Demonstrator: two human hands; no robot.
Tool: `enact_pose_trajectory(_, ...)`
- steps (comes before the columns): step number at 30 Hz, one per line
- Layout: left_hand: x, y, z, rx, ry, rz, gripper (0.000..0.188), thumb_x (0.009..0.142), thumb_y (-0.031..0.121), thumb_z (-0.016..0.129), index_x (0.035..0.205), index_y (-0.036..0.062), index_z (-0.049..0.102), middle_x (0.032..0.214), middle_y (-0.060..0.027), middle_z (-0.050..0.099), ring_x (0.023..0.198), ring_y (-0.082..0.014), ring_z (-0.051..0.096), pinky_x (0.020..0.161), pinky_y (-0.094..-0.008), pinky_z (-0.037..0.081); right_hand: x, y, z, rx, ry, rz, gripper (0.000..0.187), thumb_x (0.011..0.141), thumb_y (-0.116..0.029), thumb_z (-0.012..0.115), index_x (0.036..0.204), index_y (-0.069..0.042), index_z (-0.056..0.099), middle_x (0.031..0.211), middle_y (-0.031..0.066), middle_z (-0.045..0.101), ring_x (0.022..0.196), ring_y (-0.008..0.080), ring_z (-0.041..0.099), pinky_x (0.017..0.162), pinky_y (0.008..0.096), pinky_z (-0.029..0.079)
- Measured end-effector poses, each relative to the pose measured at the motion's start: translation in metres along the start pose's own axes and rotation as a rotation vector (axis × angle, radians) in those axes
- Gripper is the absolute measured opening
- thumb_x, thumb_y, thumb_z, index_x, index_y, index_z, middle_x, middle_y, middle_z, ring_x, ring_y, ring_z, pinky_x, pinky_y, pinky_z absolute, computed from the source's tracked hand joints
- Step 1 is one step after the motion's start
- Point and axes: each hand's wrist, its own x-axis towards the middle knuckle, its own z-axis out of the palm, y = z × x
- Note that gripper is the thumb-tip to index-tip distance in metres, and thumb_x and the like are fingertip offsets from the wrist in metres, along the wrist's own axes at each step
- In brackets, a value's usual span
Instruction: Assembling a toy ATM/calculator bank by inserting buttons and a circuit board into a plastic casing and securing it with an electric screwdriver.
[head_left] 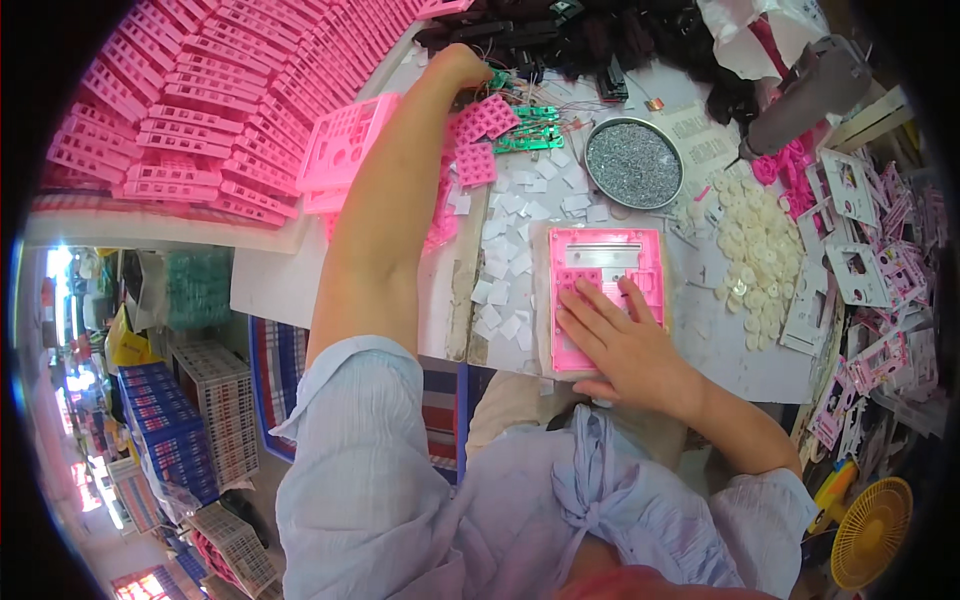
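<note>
A pink plastic casing [648, 262] lies on the table in front of me, with a metallic strip across its upper part. My right hand [628, 345] rests on it, fingers stretched and apart, over a pink rubber keypad [580, 277] set inside. Stretched far forward, my left hand [463, 66] is among green circuit boards and wires. Its fingers are bent down and mostly hidden, touching or next to a small green board [497, 78]; I cannot see whether they hold it. Nearer to me lie more pink keypads [476, 163] and a stack of green boards [530, 130].
A round tin of small screws [634, 163] stands beyond the casing. White square pieces [510, 265] are scattered left of it, cream discs [757, 250] heaped right. A grey power screwdriver [815, 90] hangs at the upper right. Pink casings [190, 120] are piled at the left.
</note>
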Motion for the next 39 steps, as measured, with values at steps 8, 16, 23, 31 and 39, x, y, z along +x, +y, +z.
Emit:
enact_pose_trajectory(8,-0.008,0.023,-0.005,0.062,0.006,-0.11,0.04,0.072,0.034,0.077,0.1,0.005,0.078,0.101,-0.019,0.074,0.092,-0.0315,0.073,0.086,-0.0393,0.056,-0.004,0.004,0.0,-0.009,-0.001,0.033,0.092,0.081,-0.052,0.072,0.153,-0.006,0.038,0.161,0.0121,0.035,0.153,0.0284,0.024,0.12,0.0606,0.017)
enact_pose_trajectory(16,-0.068,0.047,-0.051,-0.762,0.917,0.289,0.014,0.09,0.013,0.072,0.092,-0.0005,0.073,0.079,-0.0099,0.071,0.068,-0.0143,0.067,0.062,-0.0282,0.052,-0.015,0.02,-0.002,0.233,0.357,-0.038,0.073,0.083,-0.041,0.075,0.143,-0.006,0.051,0.152,0.0147,0.046,0.144,0.0338,0.039,0.115,0.0595,0.029)
enact_pose_trajectory(23,-0.163,0.055,-0.078,-0.92,1.278,0.898,0.014,0.089,0.01,0.076,0.097,-0.0007,0.073,0.089,-0.0048,0.07,0.084,-0.0156,0.067,0.073,-0.0274,0.053,-0.028,0.057,-0.026,0.527,0.692,0.078,0.043,0.095,-0.032,0.064,0.126,-0.002,0.064,0.11,0.0118,0.069,0.102,0.0269,0.063,0.094,0.0414,0.049)
enact_pose_trajectory(31,-0.311,0.063,0.035,-0.158,0.787,1.108,0.033,0.071,0.004,0.071,0.104,0.0097,0.073,0.103,-0.0074,0.065,0.101,-0.0296,0.063,0.082,-0.044,0.054,0.049,0.026,-0.048,2.073,0.451,0.264,0.034,0.101,-0.034,0.061,0.109,-0.001,0.063,0.094,0.0028,0.066,0.075,0.0063,0.059,0.056,0.0213,0.045)
enact_pose_trajectory(39,-0.364,0.054,0.055,-1.611,0.335,0.548,0.042,0.086,-0.003,0.063,0.127,0.0032,0.058,0.139,-0.0149,0.042,0.127,-0.0281,0.051,0.084,-0.0415,0.057,0.068,0.009,-0.04,1.528,0.619,0.149,0.015,0.093,-0.009,0.071,0.103,-0.001,0.064,0.089,0.0,0.064,0.074,0.0053,0.061,0.063,0.0212,0.055)
